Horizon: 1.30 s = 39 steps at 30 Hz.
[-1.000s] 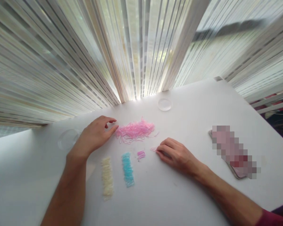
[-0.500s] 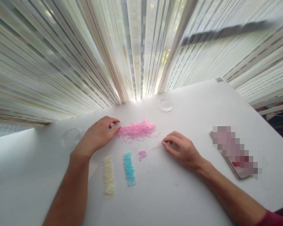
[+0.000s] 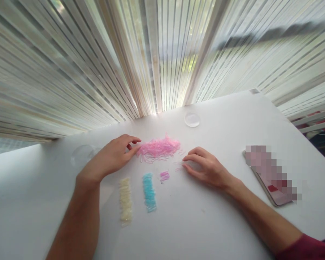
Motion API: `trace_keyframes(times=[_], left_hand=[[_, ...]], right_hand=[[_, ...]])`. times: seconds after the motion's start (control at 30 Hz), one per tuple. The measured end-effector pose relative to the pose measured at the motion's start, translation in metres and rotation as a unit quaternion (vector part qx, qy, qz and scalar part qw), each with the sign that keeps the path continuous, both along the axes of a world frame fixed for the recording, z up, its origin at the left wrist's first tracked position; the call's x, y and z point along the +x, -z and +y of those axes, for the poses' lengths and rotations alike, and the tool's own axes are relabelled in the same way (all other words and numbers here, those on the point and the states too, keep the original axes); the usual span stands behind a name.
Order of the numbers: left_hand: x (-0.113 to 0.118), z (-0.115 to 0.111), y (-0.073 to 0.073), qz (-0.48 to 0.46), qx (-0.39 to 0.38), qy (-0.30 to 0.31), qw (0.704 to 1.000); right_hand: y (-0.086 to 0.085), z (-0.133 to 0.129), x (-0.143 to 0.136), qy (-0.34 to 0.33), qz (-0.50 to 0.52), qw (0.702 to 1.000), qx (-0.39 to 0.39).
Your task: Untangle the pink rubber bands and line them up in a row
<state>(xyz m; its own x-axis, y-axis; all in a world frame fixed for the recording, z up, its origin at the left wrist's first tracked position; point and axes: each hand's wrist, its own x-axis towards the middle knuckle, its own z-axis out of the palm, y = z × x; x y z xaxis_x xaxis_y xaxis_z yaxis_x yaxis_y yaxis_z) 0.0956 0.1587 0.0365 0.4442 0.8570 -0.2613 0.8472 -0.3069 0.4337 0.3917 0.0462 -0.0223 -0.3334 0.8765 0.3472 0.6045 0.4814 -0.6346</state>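
Observation:
A loose heap of pink strands [image 3: 159,148] lies on the white table. At its left end is my left hand [image 3: 116,155], thumb and fingers apart, the fingertips touching or very near the heap. My right hand [image 3: 206,168] rests to the right of the heap with thumb and forefinger parted. Thin pink loops [image 3: 178,168] lie by its fingertips, on the table. Nearer to me are a small purple-pink row [image 3: 164,176], a longer blue row [image 3: 149,192] and a pale yellow row [image 3: 125,201] of short strands.
A clear round lid or dish [image 3: 192,119] sits behind the heap. Another clear round piece [image 3: 82,156] is partly behind my left hand. On the right lies a pinkish phone-like object [image 3: 271,180], partly pixelated. Strip curtains [image 3: 162,57] hang along the table's back edge [image 3: 222,96].
My right thumb and forefinger have parted from a pinch at a pink strand, which now lies by the fingertips. My left hand has stayed at the heap. The view has shifted slightly.

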Motion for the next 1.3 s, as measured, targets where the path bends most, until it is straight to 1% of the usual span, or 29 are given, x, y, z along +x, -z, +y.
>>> trace_keyframes(times=[0.07,0.13,0.23,0.33,0.5,0.73,0.87,1.0,1.17,1.3], left_hand=[[0.000,0.000,-0.001,0.006,0.000,-0.001,1.000],[0.000,0.000,-0.001,0.012,0.002,-0.002,1.000],[-0.002,0.001,0.001,0.015,0.002,0.002,1.000],[-0.004,0.002,0.002,0.016,0.002,0.002,1.000],[-0.005,0.002,0.002,0.018,0.001,-0.003,1.000],[-0.004,0.002,0.001,0.021,-0.006,0.001,1.000],[-0.003,0.002,0.001,0.018,-0.008,-0.001,1.000],[-0.003,0.002,0.003,0.016,-0.005,0.002,1.000],[-0.003,0.001,0.002,0.018,-0.006,0.004,1.000],[-0.003,0.001,0.002,0.016,-0.006,0.003,1.000]], right_hand=[[0.000,-0.005,0.000,-0.015,0.001,1.000,-0.014],[0.001,-0.006,0.000,-0.011,0.003,1.000,-0.028],[0.004,-0.002,-0.002,-0.005,-0.003,0.999,-0.039],[0.005,0.001,-0.004,-0.014,-0.009,0.999,-0.049],[0.004,0.001,-0.005,-0.004,-0.006,0.999,-0.040],[0.005,0.002,-0.007,-0.015,-0.024,0.998,-0.048],[0.004,0.002,-0.006,-0.011,0.000,0.999,-0.044],[-0.002,-0.003,0.000,-0.030,0.027,0.997,-0.062],[-0.005,-0.009,0.006,-0.063,0.010,0.995,-0.083],[-0.003,-0.010,0.005,-0.069,-0.010,0.995,-0.069]])
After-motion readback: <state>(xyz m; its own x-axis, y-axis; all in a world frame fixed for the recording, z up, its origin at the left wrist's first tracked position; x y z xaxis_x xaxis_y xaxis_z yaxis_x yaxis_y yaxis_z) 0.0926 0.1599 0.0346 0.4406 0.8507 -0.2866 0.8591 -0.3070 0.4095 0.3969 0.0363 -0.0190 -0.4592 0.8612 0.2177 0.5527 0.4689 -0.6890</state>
